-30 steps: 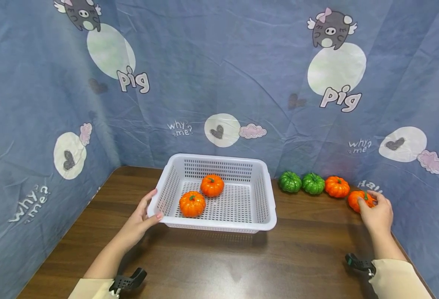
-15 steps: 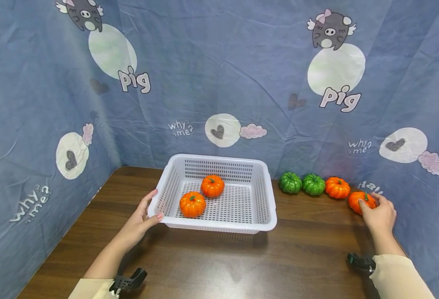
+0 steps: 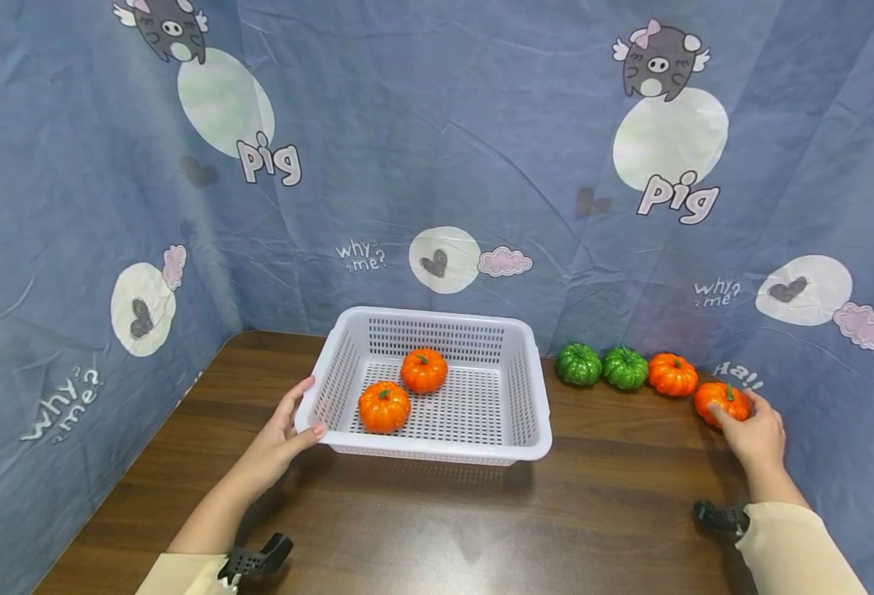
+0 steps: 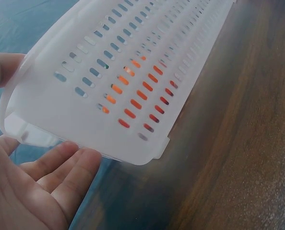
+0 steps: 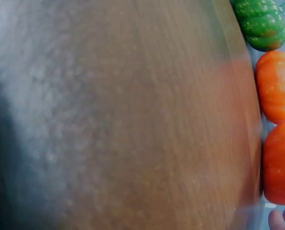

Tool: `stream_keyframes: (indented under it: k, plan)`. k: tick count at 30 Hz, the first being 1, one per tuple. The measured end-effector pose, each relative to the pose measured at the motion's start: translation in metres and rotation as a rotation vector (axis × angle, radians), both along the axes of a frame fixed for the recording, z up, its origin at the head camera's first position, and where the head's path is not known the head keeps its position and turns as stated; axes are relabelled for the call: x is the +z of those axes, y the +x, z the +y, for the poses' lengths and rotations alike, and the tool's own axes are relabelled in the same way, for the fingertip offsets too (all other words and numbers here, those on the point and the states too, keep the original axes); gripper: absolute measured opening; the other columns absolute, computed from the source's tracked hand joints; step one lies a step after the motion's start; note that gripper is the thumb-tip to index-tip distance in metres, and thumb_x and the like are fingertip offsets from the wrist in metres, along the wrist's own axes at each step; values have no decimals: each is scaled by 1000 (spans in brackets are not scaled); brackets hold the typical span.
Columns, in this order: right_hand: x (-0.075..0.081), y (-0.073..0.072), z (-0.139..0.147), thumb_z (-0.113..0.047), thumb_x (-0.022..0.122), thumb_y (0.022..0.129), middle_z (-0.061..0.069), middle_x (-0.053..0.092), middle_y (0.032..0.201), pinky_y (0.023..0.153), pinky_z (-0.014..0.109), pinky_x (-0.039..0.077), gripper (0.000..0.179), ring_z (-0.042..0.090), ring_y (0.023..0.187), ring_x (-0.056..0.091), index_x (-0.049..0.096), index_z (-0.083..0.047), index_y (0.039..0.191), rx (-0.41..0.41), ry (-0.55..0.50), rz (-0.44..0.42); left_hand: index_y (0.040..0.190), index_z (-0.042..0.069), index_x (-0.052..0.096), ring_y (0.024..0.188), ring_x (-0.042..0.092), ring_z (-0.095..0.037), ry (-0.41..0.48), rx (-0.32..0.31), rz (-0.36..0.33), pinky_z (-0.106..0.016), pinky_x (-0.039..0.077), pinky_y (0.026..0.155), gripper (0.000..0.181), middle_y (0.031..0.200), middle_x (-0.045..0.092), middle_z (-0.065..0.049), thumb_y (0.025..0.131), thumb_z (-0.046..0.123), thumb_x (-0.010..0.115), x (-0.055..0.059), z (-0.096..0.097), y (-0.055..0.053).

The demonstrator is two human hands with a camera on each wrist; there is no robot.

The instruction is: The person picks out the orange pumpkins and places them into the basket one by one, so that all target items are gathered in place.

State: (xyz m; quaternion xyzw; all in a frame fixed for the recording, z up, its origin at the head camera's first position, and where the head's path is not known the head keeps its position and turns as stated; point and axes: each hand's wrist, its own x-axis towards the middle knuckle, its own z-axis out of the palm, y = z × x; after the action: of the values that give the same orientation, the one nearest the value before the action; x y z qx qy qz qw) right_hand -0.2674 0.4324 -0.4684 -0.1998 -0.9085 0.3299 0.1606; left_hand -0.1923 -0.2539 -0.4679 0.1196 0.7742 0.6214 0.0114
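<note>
Two green pumpkins [image 3: 579,364], an inner orange pumpkin [image 3: 672,375] and an end orange pumpkin [image 3: 714,397] sit in a row at the right of the frame, along the far side of the table [image 3: 437,521]. The right hand [image 3: 758,431] is at the end orange pumpkin, thumb over its near side, fingers at its right; in the right wrist view, fingertips [image 5: 276,221] show just below it, and whether they have hold of it I cannot tell. Left of centre, the left hand [image 3: 277,438] grips the near left corner of the white basket [image 3: 437,448], thumb over the rim. Two basket pumpkins [image 3: 384,406] lie inside. The step in hand looks like placing or picking up the end orange pumpkin; I cannot judge which. Lifting it would call for a firm pinch; leaving it, for drawing the fingers clear without nudging its neighbour.
</note>
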Motion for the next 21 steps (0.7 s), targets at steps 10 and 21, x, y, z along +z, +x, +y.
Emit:
stream_keyframes:
  k: [10,21]
  plan:
    - [-1,-2,0,-25,64,95,40,40,141,109,56,29,67,53,129,39,36,11,144,-7,-27,8,160,13,8,128,43,-45,2,-7,13,-16,45,90,79,152,28,-32,99,7,58,0,-1,0]
    - [4,2,-3,-29,64,96,37,39,145,111,56,27,70,51,133,36,35,10,146,-22,-71,-17,160,12,7,127,47,-38,27,-32,21,-18,47,91,79,150,29,-34,99,5,58,-1,-2,-2]
